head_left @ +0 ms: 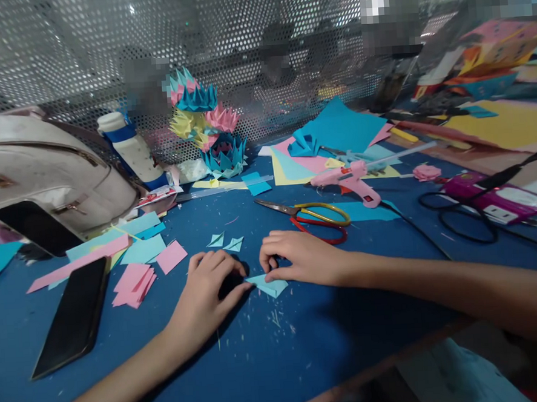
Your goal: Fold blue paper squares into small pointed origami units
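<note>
A small light blue folded paper (274,287) lies on the blue table between my hands. My left hand (212,286) has its thumb and fingertips closed at the paper's left corner. From the right, my right hand (306,256) curls over the paper, its thumb on the upper edge. Just behind my hands are two small folded light blue paper pieces (233,244). Scissors (296,211) with one yellow and one red handle lie behind my right hand. Pink paper squares (135,284) lie in a loose pile left of my left hand.
A phone (73,319) lies at the left, near a white backpack (43,160) and a bottle (131,152). Spiky folded paper flowers (224,155) stack against the perforated metal panel (240,39). A pink glue gun (349,181), its cord, colored sheets (343,126) and a purple power strip (491,196) occupy the right.
</note>
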The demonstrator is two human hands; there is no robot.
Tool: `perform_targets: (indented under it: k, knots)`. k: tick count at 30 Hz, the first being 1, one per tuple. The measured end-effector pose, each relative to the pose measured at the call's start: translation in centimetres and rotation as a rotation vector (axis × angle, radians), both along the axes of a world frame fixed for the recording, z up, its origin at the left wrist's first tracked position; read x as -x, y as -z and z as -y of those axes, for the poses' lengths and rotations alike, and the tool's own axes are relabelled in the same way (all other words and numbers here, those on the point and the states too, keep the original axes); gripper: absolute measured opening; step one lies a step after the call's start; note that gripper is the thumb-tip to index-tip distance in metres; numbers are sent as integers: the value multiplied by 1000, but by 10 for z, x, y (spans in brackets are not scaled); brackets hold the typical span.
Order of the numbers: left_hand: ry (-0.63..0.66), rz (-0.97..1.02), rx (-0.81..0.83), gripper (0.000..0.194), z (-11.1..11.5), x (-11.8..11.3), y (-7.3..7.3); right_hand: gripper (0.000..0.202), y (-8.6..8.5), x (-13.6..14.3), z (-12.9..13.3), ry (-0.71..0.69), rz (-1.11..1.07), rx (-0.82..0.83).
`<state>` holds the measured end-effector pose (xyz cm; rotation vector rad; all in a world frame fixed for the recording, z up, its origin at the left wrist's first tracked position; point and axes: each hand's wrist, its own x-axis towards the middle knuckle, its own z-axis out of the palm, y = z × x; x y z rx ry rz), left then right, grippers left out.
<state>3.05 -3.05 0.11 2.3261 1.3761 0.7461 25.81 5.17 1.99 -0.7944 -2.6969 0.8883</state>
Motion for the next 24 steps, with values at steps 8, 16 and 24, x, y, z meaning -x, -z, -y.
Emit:
perform_targets:
  k: [8,16,24]
  knots:
    - [-24,90,156,9,-5,-12,0,11,-3,-1,6,4,-81,62]
    - [-51,290,285,24,-14,-10,-7,15,1,-4,7,29,-138,165]
    - [-51,331,344,33,-14,-10,-19,19,2,-3,12,-3,-211,241]
